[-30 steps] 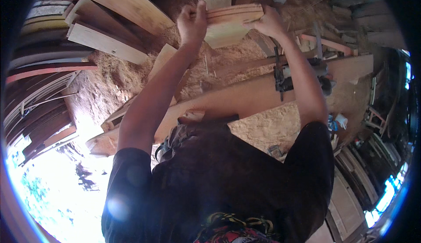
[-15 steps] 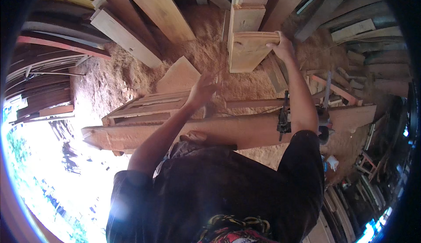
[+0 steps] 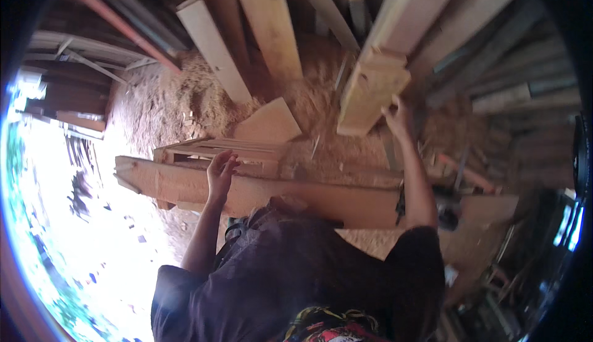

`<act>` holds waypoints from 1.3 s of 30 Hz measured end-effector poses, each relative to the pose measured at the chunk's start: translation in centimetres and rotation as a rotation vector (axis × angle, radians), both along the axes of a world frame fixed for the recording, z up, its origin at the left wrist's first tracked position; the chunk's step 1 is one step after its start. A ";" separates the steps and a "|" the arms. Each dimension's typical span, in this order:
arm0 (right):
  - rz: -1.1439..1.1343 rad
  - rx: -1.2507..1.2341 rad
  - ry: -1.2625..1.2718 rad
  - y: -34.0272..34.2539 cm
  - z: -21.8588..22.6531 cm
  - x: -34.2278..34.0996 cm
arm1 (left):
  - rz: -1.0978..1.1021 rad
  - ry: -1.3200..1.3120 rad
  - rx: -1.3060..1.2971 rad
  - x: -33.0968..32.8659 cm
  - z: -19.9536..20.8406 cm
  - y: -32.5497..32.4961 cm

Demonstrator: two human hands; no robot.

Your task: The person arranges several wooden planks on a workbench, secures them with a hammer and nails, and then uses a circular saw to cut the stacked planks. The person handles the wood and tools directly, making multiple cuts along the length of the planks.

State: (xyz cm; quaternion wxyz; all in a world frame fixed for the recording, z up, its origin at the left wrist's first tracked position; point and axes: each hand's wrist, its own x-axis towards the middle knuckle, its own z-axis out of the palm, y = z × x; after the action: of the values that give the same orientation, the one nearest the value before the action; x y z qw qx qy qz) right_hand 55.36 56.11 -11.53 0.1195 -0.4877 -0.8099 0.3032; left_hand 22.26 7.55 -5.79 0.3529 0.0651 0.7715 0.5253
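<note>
A pale wooden board (image 3: 370, 98) lies on the end of a stack of long planks (image 3: 411, 18). Just off the board's right edge is my right hand (image 3: 399, 120), its fingers apart; slight blur hides whether a fingertip touches the wood. My left hand (image 3: 221, 168) is raised over the long wooden beam (image 3: 179, 183) in front of me, fingers loosely bent and holding nothing. Behind that beam sits a slatted wooden frame (image 3: 241, 147), with a flat wood offcut (image 3: 272, 121) beyond it.
Sawdust (image 3: 164, 101) covers the ground. Planks (image 3: 269, 24) lean at the far side, and a red bar (image 3: 123, 24) slants in at the left. A dark tool (image 3: 446, 209) sits by my right forearm. More timber (image 3: 525, 101) is stacked at the right.
My right hand has let go of the board's end and drawn back slightly. My left hand has moved left and nearer to me. The view has turned, shifting the planks rightward.
</note>
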 end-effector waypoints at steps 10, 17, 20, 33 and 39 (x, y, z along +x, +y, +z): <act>0.308 -0.074 -0.239 -6.7 8.8 -12.7 | -0.135 0.591 -0.153 -9.8 -5.5 -4.8; 0.436 -0.101 -0.357 -8.1 8.1 -24.3 | -0.456 0.801 -0.369 -9.9 -8.8 -6.4; 0.479 -0.145 -0.393 -8.0 7.0 -30.7 | -0.448 0.781 -0.387 -9.4 -8.4 -5.8; 0.649 0.319 -0.496 5.7 4.0 -64.5 | -0.546 0.481 -0.390 -9.7 -4.9 -5.5; 0.605 0.749 -0.674 13.0 1.5 -72.0 | -0.542 0.400 -0.376 -9.8 -4.9 -5.4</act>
State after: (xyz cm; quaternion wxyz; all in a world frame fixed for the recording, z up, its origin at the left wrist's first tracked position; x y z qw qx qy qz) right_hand -16.59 69.10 -10.01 -0.0722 -0.2287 -0.9584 -0.1547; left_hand 12.46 2.10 -10.66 0.3274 0.3021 0.8627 0.2395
